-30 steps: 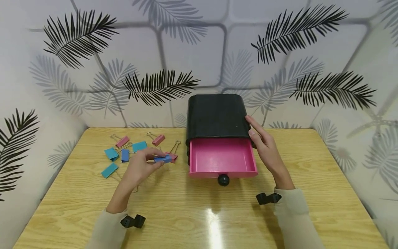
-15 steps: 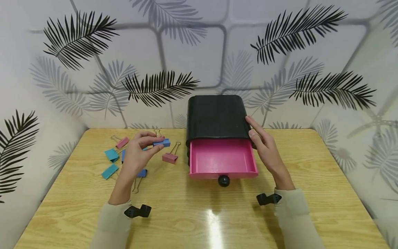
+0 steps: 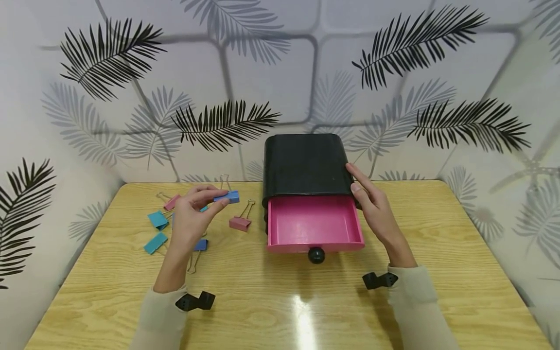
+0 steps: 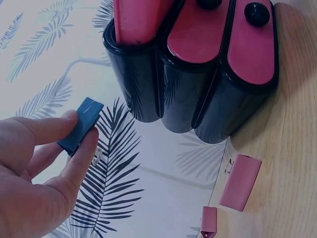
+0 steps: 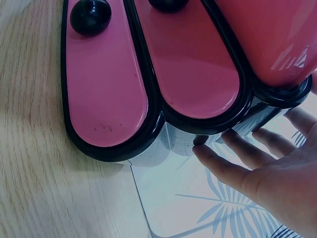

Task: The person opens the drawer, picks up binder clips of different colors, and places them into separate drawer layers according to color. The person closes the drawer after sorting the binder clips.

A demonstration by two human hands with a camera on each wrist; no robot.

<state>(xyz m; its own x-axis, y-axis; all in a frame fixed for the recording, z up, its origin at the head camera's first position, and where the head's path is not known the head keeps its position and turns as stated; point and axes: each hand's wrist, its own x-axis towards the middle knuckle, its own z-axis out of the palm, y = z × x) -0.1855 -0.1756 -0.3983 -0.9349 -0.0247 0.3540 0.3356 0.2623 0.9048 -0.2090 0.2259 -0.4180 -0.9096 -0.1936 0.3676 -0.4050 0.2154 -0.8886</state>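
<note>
My left hand (image 3: 192, 214) pinches a blue binder clip (image 3: 231, 196) between thumb and fingers, held above the table left of the drawer box. In the left wrist view the same clip (image 4: 85, 124) is in the fingertips, partly covered by them. My right hand (image 3: 372, 206) lies along the right side of the black drawer box (image 3: 306, 163), its fingers extended and touching it. The top pink drawer (image 3: 312, 223) is pulled out, and its visible inside is bare. In the right wrist view the right hand's fingers (image 5: 228, 166) reach along the box's side.
Pink (image 3: 239, 223), teal (image 3: 155, 242) and blue (image 3: 201, 245) binder clips lie on the wooden table (image 3: 245, 301) to the left; my left hand partly hides some. Two lower drawers (image 4: 198, 34) are shut. A patterned wall stands behind the table.
My left hand has raised the blue binder clip and carried it farther back, away from the pink clip. The last half second shows only a slight rise. My right hand stays on the box.
</note>
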